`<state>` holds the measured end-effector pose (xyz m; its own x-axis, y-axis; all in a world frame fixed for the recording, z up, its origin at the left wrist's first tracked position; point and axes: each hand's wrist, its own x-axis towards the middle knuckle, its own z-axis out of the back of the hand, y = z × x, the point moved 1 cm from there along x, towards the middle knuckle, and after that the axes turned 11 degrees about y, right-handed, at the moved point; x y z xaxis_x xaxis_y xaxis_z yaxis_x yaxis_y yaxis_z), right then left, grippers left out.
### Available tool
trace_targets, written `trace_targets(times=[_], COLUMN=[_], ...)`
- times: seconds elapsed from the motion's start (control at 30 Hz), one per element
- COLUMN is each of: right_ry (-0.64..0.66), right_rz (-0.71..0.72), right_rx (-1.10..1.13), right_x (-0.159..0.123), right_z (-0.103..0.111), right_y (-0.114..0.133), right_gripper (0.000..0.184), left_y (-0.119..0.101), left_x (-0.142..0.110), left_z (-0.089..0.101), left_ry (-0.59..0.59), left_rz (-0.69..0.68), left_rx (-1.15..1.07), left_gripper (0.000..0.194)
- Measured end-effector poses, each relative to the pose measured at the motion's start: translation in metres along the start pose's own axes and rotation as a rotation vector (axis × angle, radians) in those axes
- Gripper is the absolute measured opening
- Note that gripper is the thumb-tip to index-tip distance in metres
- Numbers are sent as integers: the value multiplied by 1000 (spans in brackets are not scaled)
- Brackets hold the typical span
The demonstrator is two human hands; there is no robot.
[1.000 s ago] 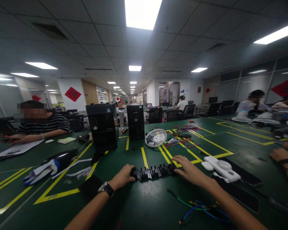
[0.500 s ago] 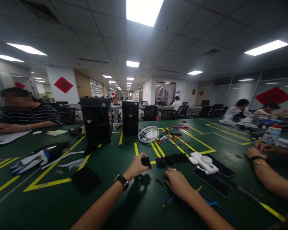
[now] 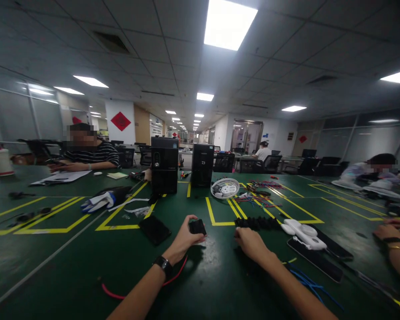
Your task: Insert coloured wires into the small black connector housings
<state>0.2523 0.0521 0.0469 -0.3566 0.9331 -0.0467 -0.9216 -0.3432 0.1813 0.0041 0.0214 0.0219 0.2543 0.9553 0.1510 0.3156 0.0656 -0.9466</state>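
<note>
My left hand (image 3: 184,239), with a watch on its wrist, grips a small black block (image 3: 198,227) between thumb and fingers, just above the green table (image 3: 216,284). My right hand (image 3: 251,243) is lower, its fingers curled down by the left end of a row of small black pieces (image 3: 263,223). Its fingertips face away, so anything inside them is hidden. A red wire (image 3: 178,276) runs under my left forearm. Left of my left hand lies a flat black square (image 3: 155,230). Blue wires (image 3: 308,282) lie beside my right forearm.
Two black computer-like boxes (image 3: 165,171) (image 3: 202,166) stand ahead. A white round basket-like part (image 3: 225,189) and coloured wires (image 3: 263,201) lie beyond the row. White devices (image 3: 305,233) and a dark phone (image 3: 315,259) are on the right; gloves (image 3: 98,202) lie left. Other people sit around.
The view has swung left, and the red wire now shows. My left hand still holds the black block, shifted slightly left from the row. My right hand has come closer to the row's left end.
</note>
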Motion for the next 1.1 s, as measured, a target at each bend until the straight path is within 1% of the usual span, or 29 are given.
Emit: trace_targets(times=[0.03,0.1,0.13,0.2,0.27,0.33,0.4,0.47,0.57,0.7,0.93,1.0,1.1], right_ry=[-63,-181,-222,-252,-224,-160,-97,-73,-107,-136,-89,-115,-155], right_rz=[22,116,173,262,287,265,241,232,215,162,129,134,184], right_rx=[61,262,388,644,870,1071,1251,1379,1459,1468,1485,1483,1480], right_x=[0,2,4,10,18,26,31,32,29,27,25,23,19], right_z=[4,12,14,12,2,-11,-22,-28,-31,-32,-30,-28,-26], right_y=[5,19,29,51,72,87,95,97,95,93,90,90,95], right_gripper=[13,13,15,20,27,33,36,39,42,47,49,49,48], left_y=[-1,0,0,1,2,3,5,7,10,10,9,10,12], left_x=[0,2,3,4,4,4,3,3,2,0,-1,0,3], left_z=[-1,-2,-1,-1,-2,-5,-8,-11,-16,-21,-27,-27,-26], left_ry=[4,4,2,-10,-21,-18,-5,22,82,124,90,74,27], left_rz=[-32,-84,-96,-123,-170,-215,-231,-236,-234,-210,-211,-218,-231], left_rx=[-24,-94,-140,-226,-275,-289,-297,-305,-324,-369,-313,-319,-345], left_gripper=[65,62,60,56,54,52,49,45,40,37,35,33,34])
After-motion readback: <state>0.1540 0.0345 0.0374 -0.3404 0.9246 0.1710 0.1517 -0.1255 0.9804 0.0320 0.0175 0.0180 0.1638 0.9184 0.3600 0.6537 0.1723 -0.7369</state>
